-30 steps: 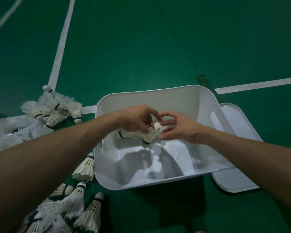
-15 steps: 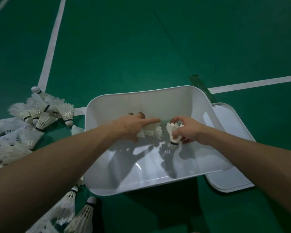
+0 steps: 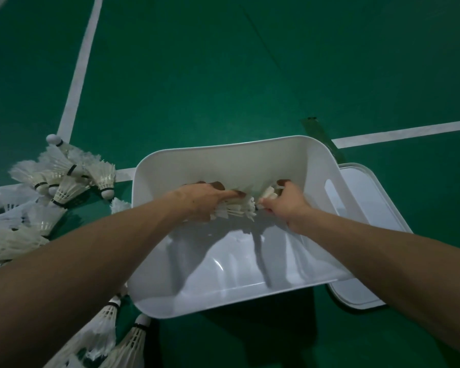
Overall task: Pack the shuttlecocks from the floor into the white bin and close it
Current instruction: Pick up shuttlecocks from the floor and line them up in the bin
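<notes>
The open white bin (image 3: 223, 155) stands on the green floor in the middle of the view. Both my hands reach down inside it near its far wall. My left hand (image 3: 202, 200) presses on white feather shuttlecocks (image 3: 237, 208) lying on the bin's bottom. My right hand (image 3: 284, 200) is closed around another shuttlecock (image 3: 268, 193) just to their right. A pile of loose shuttlecocks (image 3: 61, 181) lies on the floor left of the bin, and more shuttlecocks (image 3: 128, 343) lie at the lower left. The bin's white lid (image 3: 369, 203) lies flat on the floor to the right, partly under the bin.
White court lines (image 3: 80, 73) cross the green floor, one running up at the left and one (image 3: 404, 132) going right behind the bin. A dark tape patch (image 3: 314, 126) sits just behind the bin's far right corner.
Both hands have dropped from above the bin's middle down to its bottom by the far wall, carrying the shuttlecocks with them. The view has shifted closer to the bin.
</notes>
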`<action>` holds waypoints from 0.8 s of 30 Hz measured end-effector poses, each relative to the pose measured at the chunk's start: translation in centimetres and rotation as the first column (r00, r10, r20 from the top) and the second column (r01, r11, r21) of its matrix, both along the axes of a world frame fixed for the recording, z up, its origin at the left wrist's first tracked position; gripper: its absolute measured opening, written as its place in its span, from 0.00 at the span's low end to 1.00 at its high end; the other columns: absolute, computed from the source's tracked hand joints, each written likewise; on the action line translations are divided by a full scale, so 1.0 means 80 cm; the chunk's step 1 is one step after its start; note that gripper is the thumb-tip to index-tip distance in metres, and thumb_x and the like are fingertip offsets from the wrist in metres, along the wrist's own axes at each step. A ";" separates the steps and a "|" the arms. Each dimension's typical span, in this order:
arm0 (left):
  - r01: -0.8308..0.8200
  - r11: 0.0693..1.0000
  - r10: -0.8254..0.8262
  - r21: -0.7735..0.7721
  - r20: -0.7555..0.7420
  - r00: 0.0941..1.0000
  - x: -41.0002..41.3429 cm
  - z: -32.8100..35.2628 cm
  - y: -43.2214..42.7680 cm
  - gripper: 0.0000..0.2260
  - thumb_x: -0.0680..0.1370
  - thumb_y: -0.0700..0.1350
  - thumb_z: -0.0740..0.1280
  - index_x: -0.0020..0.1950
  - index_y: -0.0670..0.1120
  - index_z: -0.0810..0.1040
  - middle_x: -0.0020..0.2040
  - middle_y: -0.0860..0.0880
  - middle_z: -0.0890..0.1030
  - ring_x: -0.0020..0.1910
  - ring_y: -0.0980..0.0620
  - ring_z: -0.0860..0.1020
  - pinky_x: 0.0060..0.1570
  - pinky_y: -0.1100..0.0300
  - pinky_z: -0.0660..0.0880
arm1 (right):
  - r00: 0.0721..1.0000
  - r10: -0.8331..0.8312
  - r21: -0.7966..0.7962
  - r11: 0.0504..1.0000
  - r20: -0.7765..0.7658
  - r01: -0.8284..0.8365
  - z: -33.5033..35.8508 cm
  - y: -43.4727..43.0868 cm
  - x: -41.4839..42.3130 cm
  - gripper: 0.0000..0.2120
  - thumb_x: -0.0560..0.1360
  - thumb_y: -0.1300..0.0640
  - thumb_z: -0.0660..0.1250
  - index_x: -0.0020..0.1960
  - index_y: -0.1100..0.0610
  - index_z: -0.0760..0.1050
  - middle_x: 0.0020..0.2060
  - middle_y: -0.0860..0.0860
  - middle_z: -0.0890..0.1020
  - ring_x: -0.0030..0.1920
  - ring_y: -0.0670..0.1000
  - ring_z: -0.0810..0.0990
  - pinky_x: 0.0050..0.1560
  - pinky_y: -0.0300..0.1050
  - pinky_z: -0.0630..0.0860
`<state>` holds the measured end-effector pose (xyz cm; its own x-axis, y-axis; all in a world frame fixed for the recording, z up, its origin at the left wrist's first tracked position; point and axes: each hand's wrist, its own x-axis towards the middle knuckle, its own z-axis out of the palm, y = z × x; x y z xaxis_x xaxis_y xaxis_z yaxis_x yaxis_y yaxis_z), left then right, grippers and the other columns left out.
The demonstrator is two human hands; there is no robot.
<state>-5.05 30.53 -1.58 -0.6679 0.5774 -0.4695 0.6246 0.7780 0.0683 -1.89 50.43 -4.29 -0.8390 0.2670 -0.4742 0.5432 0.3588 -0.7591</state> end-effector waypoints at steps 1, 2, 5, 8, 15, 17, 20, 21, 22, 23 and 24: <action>0.000 1.000 -0.001 0.012 0.010 1.000 -0.001 -0.001 0.000 0.39 0.74 0.44 0.67 0.74 0.66 0.48 0.58 0.46 0.74 0.47 0.47 0.74 0.46 0.54 0.73 | 1.000 0.002 -0.032 0.999 0.018 -0.002 -0.001 -0.005 -0.001 0.29 0.70 0.60 0.75 0.64 0.56 0.63 0.51 0.56 0.76 0.50 0.56 0.79 0.47 0.50 0.81; -0.002 1.000 0.002 0.025 0.018 1.000 -0.002 -0.002 0.001 0.38 0.74 0.44 0.67 0.75 0.65 0.49 0.59 0.45 0.74 0.50 0.46 0.75 0.49 0.53 0.74 | 0.998 0.001 -0.073 0.997 0.058 0.003 -0.001 -0.010 -0.001 0.24 0.72 0.60 0.74 0.60 0.56 0.63 0.48 0.54 0.75 0.45 0.54 0.78 0.42 0.47 0.80; -0.061 0.995 0.056 0.074 0.064 0.996 -0.005 -0.007 -0.002 0.40 0.72 0.44 0.69 0.76 0.62 0.49 0.66 0.45 0.72 0.59 0.43 0.74 0.57 0.52 0.72 | 0.982 -0.009 -0.195 0.980 0.190 0.047 0.007 -0.024 0.000 0.05 0.78 0.58 0.66 0.47 0.56 0.70 0.40 0.52 0.76 0.35 0.48 0.74 0.34 0.41 0.73; -0.139 0.982 0.122 0.126 0.129 0.984 -0.007 -0.004 -0.004 0.39 0.73 0.45 0.69 0.77 0.59 0.49 0.73 0.46 0.66 0.68 0.45 0.69 0.66 0.54 0.67 | 0.967 -0.012 -0.277 0.957 0.256 0.086 0.008 -0.023 -0.002 0.06 0.79 0.56 0.63 0.54 0.56 0.74 0.48 0.52 0.77 0.44 0.51 0.76 0.45 0.45 0.76; -0.555 0.796 0.535 0.243 0.148 0.832 0.005 0.030 -0.013 0.16 0.76 0.43 0.64 0.63 0.46 0.74 0.58 0.45 0.79 0.47 0.47 0.74 0.47 0.58 0.73 | 0.985 0.123 -0.111 0.988 0.121 -0.110 0.002 -0.006 0.000 0.14 0.73 0.47 0.71 0.52 0.55 0.76 0.49 0.50 0.79 0.47 0.50 0.78 0.55 0.46 0.75; -0.681 0.719 0.631 0.138 0.280 0.723 0.020 0.029 -0.017 0.14 0.76 0.43 0.64 0.61 0.44 0.74 0.55 0.43 0.78 0.46 0.44 0.78 0.46 0.53 0.79 | 0.984 0.172 0.025 0.985 0.049 -0.173 -0.001 -0.005 0.004 0.17 0.69 0.47 0.75 0.50 0.58 0.80 0.45 0.51 0.83 0.44 0.51 0.82 0.50 0.46 0.78; -0.693 0.718 0.640 0.064 0.330 0.694 0.033 0.021 -0.016 0.16 0.76 0.43 0.64 0.64 0.43 0.73 0.55 0.40 0.78 0.52 0.40 0.79 0.46 0.53 0.79 | 0.988 0.154 0.027 0.988 -0.014 -0.154 -0.005 -0.009 0.004 0.13 0.69 0.55 0.77 0.50 0.57 0.78 0.40 0.51 0.82 0.39 0.50 0.81 0.43 0.46 0.80; -0.677 0.733 0.631 0.073 0.301 0.715 0.032 0.018 -0.014 0.17 0.76 0.43 0.64 0.66 0.43 0.71 0.58 0.41 0.77 0.55 0.40 0.78 0.48 0.54 0.78 | 0.989 0.145 0.038 0.989 -0.018 -0.145 -0.006 -0.012 0.002 0.13 0.69 0.58 0.77 0.49 0.56 0.76 0.38 0.51 0.81 0.38 0.51 0.81 0.44 0.49 0.81; -0.665 0.742 0.623 0.085 0.279 0.731 0.030 0.017 -0.012 0.19 0.77 0.43 0.64 0.67 0.44 0.70 0.61 0.41 0.76 0.56 0.41 0.76 0.53 0.54 0.76 | 0.990 0.139 0.051 0.989 -0.014 -0.138 -0.007 -0.016 0.000 0.12 0.69 0.60 0.76 0.48 0.56 0.75 0.38 0.52 0.81 0.39 0.53 0.82 0.45 0.52 0.82; -0.662 0.744 0.619 0.093 0.276 0.735 0.028 0.017 -0.011 0.20 0.77 0.43 0.64 0.69 0.45 0.69 0.63 0.42 0.75 0.58 0.41 0.75 0.57 0.54 0.74 | 0.991 0.133 0.056 0.990 -0.006 -0.133 -0.008 -0.020 -0.003 0.11 0.70 0.63 0.74 0.48 0.56 0.74 0.38 0.53 0.80 0.40 0.55 0.82 0.47 0.55 0.81; -0.657 0.748 0.612 0.098 0.280 0.739 0.026 0.019 -0.011 0.22 0.77 0.43 0.64 0.71 0.46 0.67 0.65 0.42 0.74 0.60 0.42 0.74 0.60 0.54 0.73 | 0.992 0.126 0.053 0.991 -0.002 -0.126 -0.009 -0.024 -0.006 0.10 0.70 0.66 0.71 0.47 0.57 0.73 0.38 0.54 0.80 0.41 0.57 0.82 0.49 0.58 0.81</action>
<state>-2.93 29.68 -0.10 -0.8030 0.1432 -0.5786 -0.0594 0.9466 0.3168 -2.37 48.53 -5.03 -0.8702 0.1831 -0.4575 0.4868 0.4635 -0.7404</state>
